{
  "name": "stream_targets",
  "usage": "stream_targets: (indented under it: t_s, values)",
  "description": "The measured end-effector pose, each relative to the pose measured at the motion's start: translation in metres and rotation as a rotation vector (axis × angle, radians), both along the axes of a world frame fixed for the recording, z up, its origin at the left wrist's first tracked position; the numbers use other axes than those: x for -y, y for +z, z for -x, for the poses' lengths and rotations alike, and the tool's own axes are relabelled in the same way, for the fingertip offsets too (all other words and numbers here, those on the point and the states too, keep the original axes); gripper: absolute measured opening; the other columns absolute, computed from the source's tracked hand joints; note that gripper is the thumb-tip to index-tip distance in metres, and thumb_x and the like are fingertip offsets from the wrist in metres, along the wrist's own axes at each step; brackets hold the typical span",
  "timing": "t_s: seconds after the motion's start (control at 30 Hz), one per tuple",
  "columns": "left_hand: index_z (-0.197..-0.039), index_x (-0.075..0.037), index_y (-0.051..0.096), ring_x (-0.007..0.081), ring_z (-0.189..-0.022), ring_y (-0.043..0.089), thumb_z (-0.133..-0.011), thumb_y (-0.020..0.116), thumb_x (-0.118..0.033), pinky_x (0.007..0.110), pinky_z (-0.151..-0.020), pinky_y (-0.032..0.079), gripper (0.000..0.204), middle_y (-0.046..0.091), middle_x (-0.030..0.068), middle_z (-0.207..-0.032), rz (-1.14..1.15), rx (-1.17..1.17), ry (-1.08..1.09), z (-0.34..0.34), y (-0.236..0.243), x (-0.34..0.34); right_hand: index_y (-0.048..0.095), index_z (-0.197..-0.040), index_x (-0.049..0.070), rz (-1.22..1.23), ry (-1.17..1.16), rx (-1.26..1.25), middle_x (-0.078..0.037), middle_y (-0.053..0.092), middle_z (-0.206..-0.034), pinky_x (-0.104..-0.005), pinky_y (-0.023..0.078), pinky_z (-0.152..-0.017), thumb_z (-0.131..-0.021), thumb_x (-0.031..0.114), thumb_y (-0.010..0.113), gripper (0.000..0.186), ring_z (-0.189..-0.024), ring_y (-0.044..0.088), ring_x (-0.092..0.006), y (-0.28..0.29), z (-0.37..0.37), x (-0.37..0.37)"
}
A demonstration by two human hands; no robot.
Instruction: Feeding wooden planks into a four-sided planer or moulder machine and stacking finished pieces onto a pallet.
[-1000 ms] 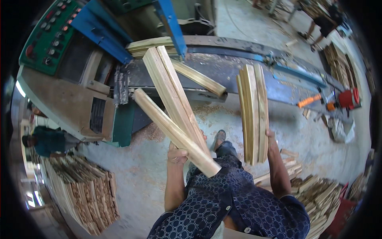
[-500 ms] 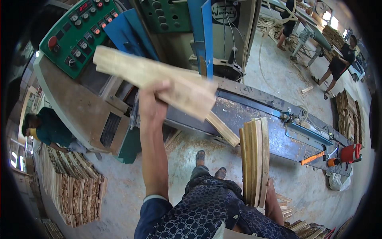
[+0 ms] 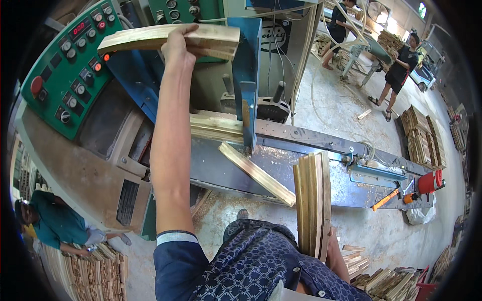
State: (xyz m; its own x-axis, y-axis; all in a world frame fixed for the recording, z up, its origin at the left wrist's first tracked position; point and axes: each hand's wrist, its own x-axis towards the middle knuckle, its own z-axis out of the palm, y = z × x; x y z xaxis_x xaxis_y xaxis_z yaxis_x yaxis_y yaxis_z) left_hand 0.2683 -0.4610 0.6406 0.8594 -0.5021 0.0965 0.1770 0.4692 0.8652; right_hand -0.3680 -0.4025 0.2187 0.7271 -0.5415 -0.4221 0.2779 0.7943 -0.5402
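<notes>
One or more wooden slats (image 3: 216, 35) sit clasped near mid-length in the left grip (image 3: 178, 49), before the blue upright (image 3: 246, 70); expect stiff, light stock. A loose strip (image 3: 258, 175) lies diagonally on the machine bed (image 3: 211, 163). The strip bundle (image 3: 311, 200) is held low in the partly hidden right grip (image 3: 335, 253); probably heavier, faces liable to slide: clasp across all strips.

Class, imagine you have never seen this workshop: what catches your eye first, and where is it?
First, probably, the wood at upper left, held up in the left hand. Then the green panel with its red button, near the left edge. Right of centre, the right hand holds a stack of strips.
</notes>
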Motion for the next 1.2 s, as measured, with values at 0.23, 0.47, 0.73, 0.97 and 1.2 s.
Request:
stream_targets:
  t_s: [0.23,0.47,0.73,0.97,1.2]
  values:
    - [-0.108,0.002,0.064,0.0328,-0.085,0.066,-0.080,0.079,-0.016,0.057,-0.072,0.056,0.036,0.062,0.0147,-0.095,0.067,-0.230,0.032,0.041,-0.073,0.035,0.051,-0.143,-0.005,-0.033,-0.011,-0.005,-0.019,0.069,-0.121,-0.0424,0.060,-0.091,-0.060,0.029,0.092,0.098,-0.101,0.072,-0.0313,-0.003,-0.020,0.004]
    - [-0.109,-0.003,0.063,0.0296,-0.082,0.065,-0.085,0.078,-0.025,0.050,-0.069,0.055,0.036,0.059,0.0140,-0.100,-0.042,-0.378,-0.063,0.018,-0.130,0.031,0.050,-0.143,-0.005,-0.020,0.017,0.007,-0.019,0.069,-0.121,-0.0424,0.060,-0.091,-0.060,0.029,0.093,0.099,-0.102,0.072,-0.0314,0.002,-0.035,0.009]
    - [-0.107,0.013,0.061,0.0262,-0.071,0.067,-0.094,0.072,-0.049,0.037,-0.058,0.055,0.064,0.067,0.0151,-0.084,-0.461,-0.350,-0.380,-0.002,-0.313,-0.015,0.050,-0.143,-0.005,-0.040,0.042,-0.019,-0.019,0.069,-0.121,-0.0423,0.060,-0.091,-0.059,0.029,0.093,0.100,-0.102,0.071,-0.0314,0.005,-0.015,-0.013]
    - [-0.091,-0.005,0.067,0.0070,-0.067,0.062,-0.104,0.063,-0.017,0.023,-0.056,0.049,0.018,0.069,0.0080,-0.083,-0.085,0.660,0.056,0.054,-0.105,-0.052,0.050,-0.144,-0.005,-0.058,0.024,-0.012,-0.019,0.069,-0.122,-0.0422,0.060,-0.091,-0.058,0.029,0.094,0.101,-0.102,0.071,-0.0315,-0.013,0.005,-0.029]
    - [-0.104,-0.004,0.073,0.0121,-0.071,0.062,-0.088,0.077,-0.006,0.029,-0.067,0.049,0.016,0.071,0.0060,-0.088,0.107,1.886,0.755,0.121,0.124,0.039,0.049,-0.144,-0.005,-0.048,0.007,0.051,-0.019,0.069,-0.122,-0.0421,0.060,-0.091,-0.058,0.029,0.094,0.103,-0.103,0.071,-0.0316,-0.032,0.002,-0.042]
